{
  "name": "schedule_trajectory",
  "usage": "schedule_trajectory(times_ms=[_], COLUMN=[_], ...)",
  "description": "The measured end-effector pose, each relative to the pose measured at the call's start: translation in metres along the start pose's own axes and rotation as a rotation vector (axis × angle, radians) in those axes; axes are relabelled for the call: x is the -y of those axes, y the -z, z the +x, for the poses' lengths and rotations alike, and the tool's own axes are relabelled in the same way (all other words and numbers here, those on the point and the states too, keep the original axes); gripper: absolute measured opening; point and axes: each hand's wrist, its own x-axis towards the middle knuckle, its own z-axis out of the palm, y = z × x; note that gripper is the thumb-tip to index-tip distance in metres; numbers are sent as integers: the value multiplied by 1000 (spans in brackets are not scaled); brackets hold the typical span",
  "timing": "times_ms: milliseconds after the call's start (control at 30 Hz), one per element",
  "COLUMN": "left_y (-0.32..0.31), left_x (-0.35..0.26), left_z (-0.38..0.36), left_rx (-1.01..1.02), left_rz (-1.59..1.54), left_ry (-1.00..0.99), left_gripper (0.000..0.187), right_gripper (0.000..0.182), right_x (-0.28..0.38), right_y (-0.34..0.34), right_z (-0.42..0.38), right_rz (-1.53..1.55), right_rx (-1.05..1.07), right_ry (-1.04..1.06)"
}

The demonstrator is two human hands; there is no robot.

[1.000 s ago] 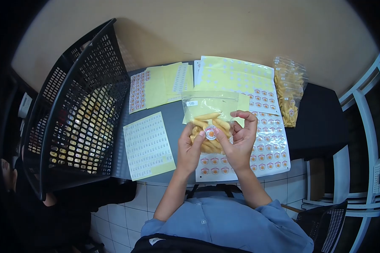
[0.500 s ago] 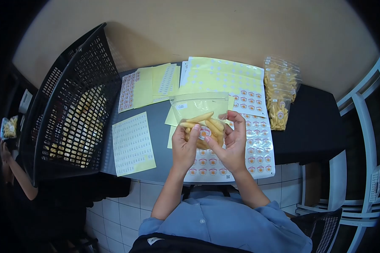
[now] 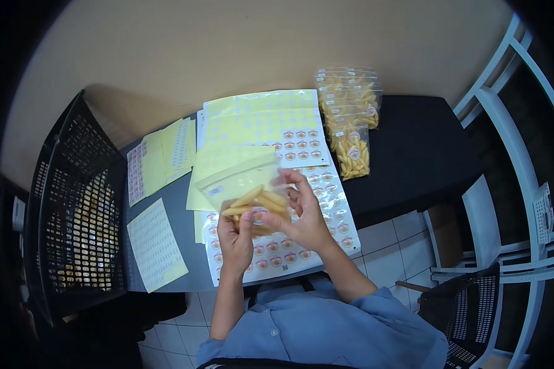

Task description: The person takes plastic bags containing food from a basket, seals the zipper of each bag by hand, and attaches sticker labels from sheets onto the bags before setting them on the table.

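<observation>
Between my two hands is a clear zip-top bag (image 3: 243,194) of pale yellow finger-shaped snacks, tilted, with a small white label near its top and a round sticker low on its front. My left hand (image 3: 236,243) grips the bag's lower left side, thumb near the sticker. On the right side, my right hand (image 3: 303,212) holds the bag, its thumb pressed over the sticker's edge. Beneath the bag lie sheets of round orange-and-white stickers (image 3: 283,249), partly covered by yellow backing paper (image 3: 240,157).
At the left stands a black perforated basket (image 3: 83,160) with more bags inside. A small label sheet (image 3: 157,246) lies beside it; other sticker sheets (image 3: 160,154) are behind. Filled snack bags (image 3: 353,154) lie in a row at the back right. A black chair (image 3: 474,307) is at lower right.
The view has turned to the right, so the table and its contents appear further left. Both hands still hold the bag, now more tilted. The person at far left is out of sight.
</observation>
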Motion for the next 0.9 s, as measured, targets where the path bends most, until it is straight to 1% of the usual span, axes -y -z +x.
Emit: schedule_trajectory(times_ms=[33,67,133,167,200,233,267,333,400,467,500,533,567,600,633,667,700,733,767,800,833,900], left_y=[-3,-6,-11,-18,-27,-33,-31,-14,5,31,51,66,76,91,107,124,138,150,163,175,189,208], left_x=[-2,0,3,4,4,4,4,4,6,17,23,25,24,24,25,24,23,20,22,25,27,31], left_z=[0,2,7,10,11,13,15,17,14,8,2,-3,-7,-14,-22,-31,-40,-50,-59,-67,-76,-93], left_rx=[-2,7,75,85,129,171,179,217,23,-253,-337,-464,-576,-640,-704,-767,-831,-867,-932,-998,-1002,-1089], left_rz=[-10,-10,5,2,-35,-72,-75,153,239,182,240,297,316,375,434,489,543,628,620,610,613,714], left_ry=[36,36,72,71,-13,-97,-98,-42,-86,-152,-190,-183,-209,-232,-254,-250,-244,-198,-223,-250,-246,-192], left_gripper=[23,23,36,36,44,52,52,59,56,52,49,49,51,52,53,54,55,53,47,42,42,34], right_gripper=[61,61,52,43,43,39,36,29,25,25,26,28,28,30,32,32,33,35,35,35,35,38], right_x=[4,4,1,-7,-13,-17,-17,-11,-19,-41,-54,-68,-84,-100,-111,-118,-122,-126,-131,-134,-136,-140], right_y=[10,16,27,32,42,57,71,104,159,223,257,284,303,319,327,328,329,329,327,327,323,319], right_z=[-4,-6,-10,-13,-13,-14,-14,0,15,34,42,47,52,56,60,62,64,65,68,71,74,79], right_rz=[-86,-86,-110,-114,-118,-128,-138,41,-111,-249,-362,-473,-473,-377,-280,-281,-253,-224,-257,-258,-269,-291], right_rx=[81,72,147,49,40,-48,-135,-369,-529,-631,-612,-591,-590,-604,-616,-613,-557,-500,-440,-436,-408,-372], right_ry=[-99,-97,-152,-83,-81,-108,-135,-36,57,104,79,53,55,2,-52,-53,-162,-271,-284,-284,-291,-298])
